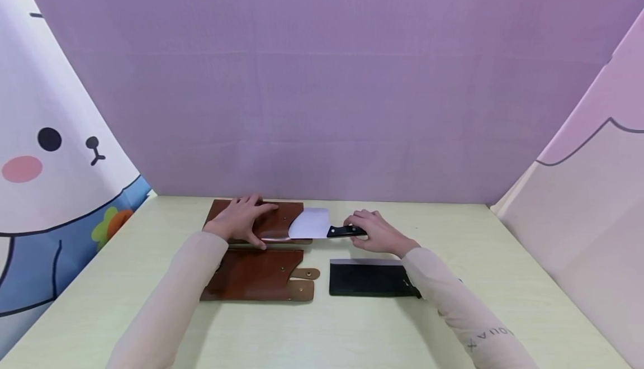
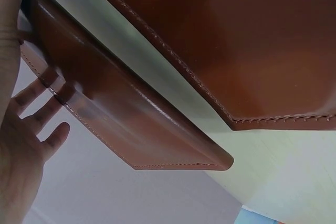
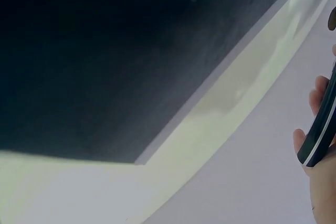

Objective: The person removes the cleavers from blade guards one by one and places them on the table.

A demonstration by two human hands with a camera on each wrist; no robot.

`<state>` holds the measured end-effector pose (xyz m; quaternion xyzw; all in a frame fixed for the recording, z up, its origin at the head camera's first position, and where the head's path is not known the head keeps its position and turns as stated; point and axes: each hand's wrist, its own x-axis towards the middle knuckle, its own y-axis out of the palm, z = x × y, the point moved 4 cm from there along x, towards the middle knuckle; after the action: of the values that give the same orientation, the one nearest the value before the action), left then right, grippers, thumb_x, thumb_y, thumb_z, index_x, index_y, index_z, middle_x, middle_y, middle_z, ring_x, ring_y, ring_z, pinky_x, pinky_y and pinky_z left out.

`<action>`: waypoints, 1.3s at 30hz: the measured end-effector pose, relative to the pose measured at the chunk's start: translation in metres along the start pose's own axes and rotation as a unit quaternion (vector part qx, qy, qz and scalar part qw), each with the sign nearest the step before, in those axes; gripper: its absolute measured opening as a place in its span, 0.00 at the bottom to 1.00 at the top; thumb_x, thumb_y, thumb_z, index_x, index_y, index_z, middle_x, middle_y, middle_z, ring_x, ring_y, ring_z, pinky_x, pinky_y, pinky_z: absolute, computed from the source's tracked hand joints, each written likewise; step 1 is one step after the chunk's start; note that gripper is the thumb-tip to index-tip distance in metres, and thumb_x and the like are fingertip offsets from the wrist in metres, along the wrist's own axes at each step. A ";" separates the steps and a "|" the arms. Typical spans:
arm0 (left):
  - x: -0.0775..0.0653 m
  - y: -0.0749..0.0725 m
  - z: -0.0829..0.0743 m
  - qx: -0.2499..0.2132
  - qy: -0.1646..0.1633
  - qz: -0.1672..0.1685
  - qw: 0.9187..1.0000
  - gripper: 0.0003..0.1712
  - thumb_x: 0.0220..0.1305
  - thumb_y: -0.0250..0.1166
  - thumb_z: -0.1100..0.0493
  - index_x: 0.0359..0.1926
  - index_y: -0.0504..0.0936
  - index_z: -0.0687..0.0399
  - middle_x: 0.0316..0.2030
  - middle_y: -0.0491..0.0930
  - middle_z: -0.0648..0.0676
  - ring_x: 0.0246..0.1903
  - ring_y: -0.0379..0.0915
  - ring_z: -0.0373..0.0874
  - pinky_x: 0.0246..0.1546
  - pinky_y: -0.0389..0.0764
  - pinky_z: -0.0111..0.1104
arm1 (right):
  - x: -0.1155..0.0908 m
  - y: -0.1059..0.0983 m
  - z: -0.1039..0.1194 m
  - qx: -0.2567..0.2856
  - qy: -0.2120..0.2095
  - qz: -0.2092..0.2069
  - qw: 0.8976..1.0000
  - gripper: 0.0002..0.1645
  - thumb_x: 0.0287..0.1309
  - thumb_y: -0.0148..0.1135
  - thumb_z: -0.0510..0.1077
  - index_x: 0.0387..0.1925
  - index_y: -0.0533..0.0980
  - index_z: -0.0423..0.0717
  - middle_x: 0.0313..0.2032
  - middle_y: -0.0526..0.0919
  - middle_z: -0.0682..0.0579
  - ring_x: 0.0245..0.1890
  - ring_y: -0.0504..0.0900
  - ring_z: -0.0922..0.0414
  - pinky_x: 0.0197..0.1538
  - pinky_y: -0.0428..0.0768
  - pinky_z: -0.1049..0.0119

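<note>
At the back left of the table, my left hand (image 1: pixel 240 219) spans a brown leather knife sheath (image 1: pixel 278 218), thumb by its near edge and fingers spread toward its far edge. In the left wrist view, fingertips meet the stitched edge of this sheath (image 2: pixel 131 129). A cleaver (image 1: pixel 309 223) has its shiny broad blade partly in the sheath's right-hand mouth, the rest hidden by leather. My right hand (image 1: pixel 379 232) grips its black riveted handle (image 1: pixel 341 231); the handle's end (image 3: pixel 317 135) shows in the right wrist view.
Nearer me lies a second brown sheath (image 1: pixel 256 277) with two snap straps. To its right is a black-bladed cleaver (image 1: pixel 369 278) with a pale edge, its handle end under my right sleeve (image 1: pixel 453 296). A purple backdrop (image 1: pixel 322 89) rises behind the table (image 1: pixel 282 335).
</note>
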<state>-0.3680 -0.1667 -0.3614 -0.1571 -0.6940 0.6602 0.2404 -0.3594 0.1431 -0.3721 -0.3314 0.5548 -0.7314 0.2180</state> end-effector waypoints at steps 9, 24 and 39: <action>0.000 -0.001 0.002 0.000 -0.002 -0.004 1.000 0.58 0.28 0.72 0.30 0.64 0.65 0.42 0.54 0.66 0.60 0.55 0.63 0.58 0.56 0.61 0.57 | -0.001 -0.001 -0.006 -0.011 -0.004 -0.006 1.000 0.17 0.51 0.60 0.44 0.45 0.74 0.53 0.39 0.76 0.58 0.40 0.71 0.60 0.46 0.66 0.58; -0.001 -0.002 0.001 0.007 0.005 -0.011 1.000 0.57 0.29 0.72 0.30 0.64 0.65 0.42 0.54 0.66 0.60 0.54 0.64 0.58 0.55 0.62 0.57 | -0.006 -0.005 -0.012 -0.009 -0.010 -0.010 1.000 0.17 0.50 0.60 0.43 0.45 0.74 0.52 0.39 0.77 0.57 0.40 0.71 0.59 0.44 0.65 0.59; -0.003 -0.009 -0.002 -0.003 -0.001 -0.004 1.000 0.57 0.30 0.73 0.33 0.64 0.65 0.43 0.54 0.66 0.60 0.53 0.64 0.58 0.55 0.61 0.57 | -0.010 -0.016 -0.016 -0.016 -0.011 -0.015 1.000 0.17 0.49 0.61 0.43 0.44 0.74 0.53 0.37 0.76 0.59 0.38 0.70 0.60 0.43 0.65 0.59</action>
<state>-0.3635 -0.1674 -0.3530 -0.1547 -0.6969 0.6571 0.2419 -0.3637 0.1655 -0.3616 -0.3515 0.5591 -0.7217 0.2073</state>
